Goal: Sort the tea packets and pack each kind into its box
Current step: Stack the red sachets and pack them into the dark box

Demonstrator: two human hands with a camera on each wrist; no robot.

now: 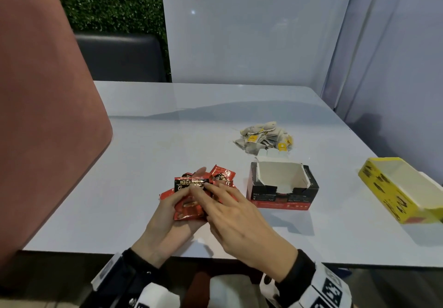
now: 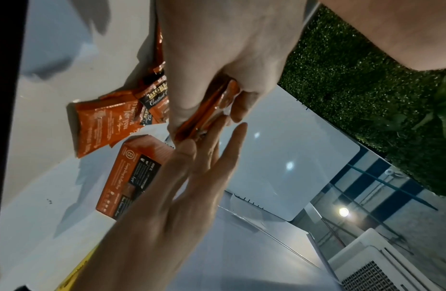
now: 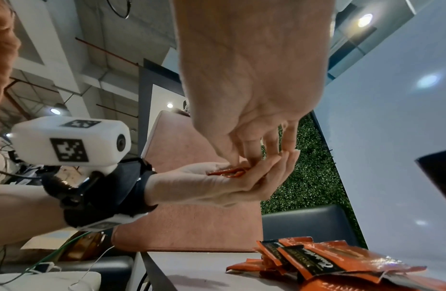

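My left hand lies palm up over the table's near edge and holds a stack of red tea packets with a black band. My right hand lays straight fingers on the top packet; in the left wrist view its fingertips touch the stack's end. More red packets lie loose on the table behind the hands. To their right stands an open red and black box, with nothing in it. A pile of paper tea bags with yellow tags lies behind it. An open yellow box sits far right.
The white table has bare surface to the left and at the back. A pink chair back rises close on the left. White panels wall off the back and the right side, and a dark seat stands beyond.
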